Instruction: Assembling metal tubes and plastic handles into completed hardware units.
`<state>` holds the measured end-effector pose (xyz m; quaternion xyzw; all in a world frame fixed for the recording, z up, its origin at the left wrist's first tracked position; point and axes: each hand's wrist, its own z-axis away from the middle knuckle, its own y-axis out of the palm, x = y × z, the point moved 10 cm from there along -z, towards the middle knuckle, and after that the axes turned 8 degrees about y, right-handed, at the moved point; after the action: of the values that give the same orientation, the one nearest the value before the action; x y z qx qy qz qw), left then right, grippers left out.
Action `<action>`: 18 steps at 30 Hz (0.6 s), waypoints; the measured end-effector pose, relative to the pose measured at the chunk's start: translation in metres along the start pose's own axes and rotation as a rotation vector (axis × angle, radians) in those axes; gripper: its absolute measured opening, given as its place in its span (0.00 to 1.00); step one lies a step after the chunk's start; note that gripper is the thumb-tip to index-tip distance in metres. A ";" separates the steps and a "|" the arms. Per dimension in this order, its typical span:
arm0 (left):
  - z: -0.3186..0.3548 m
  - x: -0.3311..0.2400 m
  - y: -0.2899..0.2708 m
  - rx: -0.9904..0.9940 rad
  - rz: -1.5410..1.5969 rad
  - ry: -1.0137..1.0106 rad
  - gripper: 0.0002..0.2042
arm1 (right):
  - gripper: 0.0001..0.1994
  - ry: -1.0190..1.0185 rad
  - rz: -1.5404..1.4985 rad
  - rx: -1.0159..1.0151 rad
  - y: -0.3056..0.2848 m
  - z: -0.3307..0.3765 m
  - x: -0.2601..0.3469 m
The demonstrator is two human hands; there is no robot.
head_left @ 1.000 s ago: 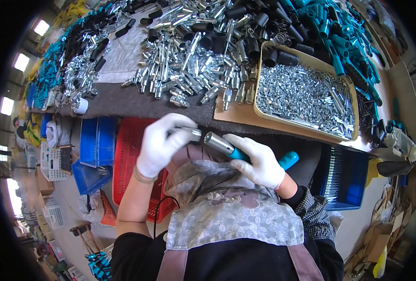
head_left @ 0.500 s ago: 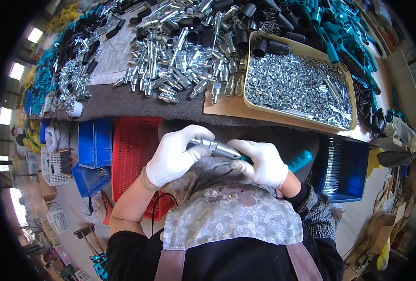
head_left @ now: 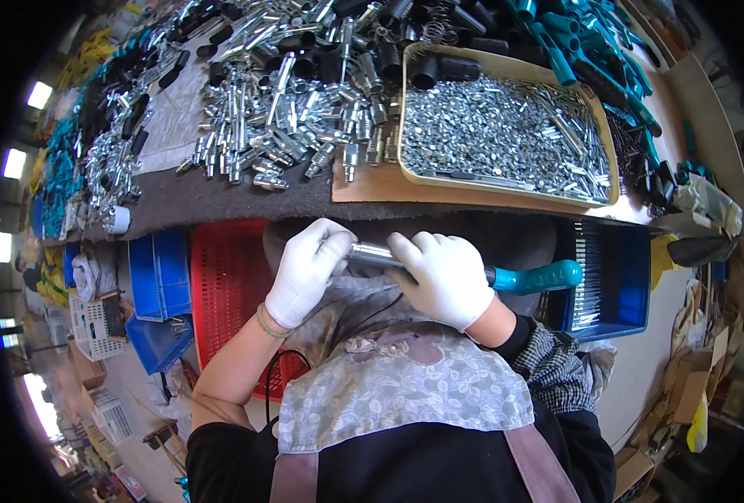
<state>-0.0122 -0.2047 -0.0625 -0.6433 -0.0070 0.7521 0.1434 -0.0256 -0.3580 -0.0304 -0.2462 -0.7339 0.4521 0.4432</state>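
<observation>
White gloves cover both hands, which are in front of the bench edge above my lap. Between them lies a hand tool with a silver metal barrel and a curved teal handle that sticks out to the right. My right hand wraps over the barrel near the handle, its back facing up. At the barrel's left end, the fingers of my left hand are pinched together. That tip is hidden by the glove, so any small part there does not show.
On the bench, silver fittings lie heaped beside a cream tray of small metal pieces. Teal handles pile up at the far right. Below the edge stand a red crate, blue bins and a blue bin with rods.
My right hand has rolled over the barrel, and the teal handle has swung further out to the right. My left fingers have closed in around the barrel's left end. The view has shifted slightly.
</observation>
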 end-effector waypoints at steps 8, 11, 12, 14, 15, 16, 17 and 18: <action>0.015 -0.061 0.021 0.264 -0.309 0.686 0.12 | 0.19 0.082 -0.553 0.314 0.014 0.002 -0.033; 0.032 -0.093 0.027 0.330 -0.505 0.943 0.17 | 0.20 0.057 -0.788 0.424 0.018 0.009 -0.029; 0.024 -0.084 0.015 0.240 -0.448 0.751 0.21 | 0.20 0.056 -0.792 0.427 0.016 0.008 -0.027; 0.010 -0.038 -0.011 0.095 -0.132 0.262 0.29 | 0.21 0.078 -0.586 0.351 0.008 0.004 -0.028; 0.009 -0.035 -0.014 0.110 -0.069 0.195 0.28 | 0.20 0.078 -0.562 0.309 0.008 0.004 -0.029; 0.007 -0.027 -0.002 0.212 -0.135 0.036 0.22 | 0.20 0.080 -0.563 0.309 0.008 0.003 -0.027; 0.010 -0.025 0.006 0.207 -0.176 0.018 0.13 | 0.20 0.076 -0.535 0.318 0.008 0.003 -0.025; 0.012 -0.044 0.010 0.168 -0.337 0.285 0.10 | 0.20 0.071 -0.506 0.327 0.008 0.003 -0.025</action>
<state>-0.0197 -0.2219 -0.0196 -0.7184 -0.0314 0.6171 0.3195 -0.0163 -0.3744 -0.0483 0.0034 -0.6735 0.4307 0.6007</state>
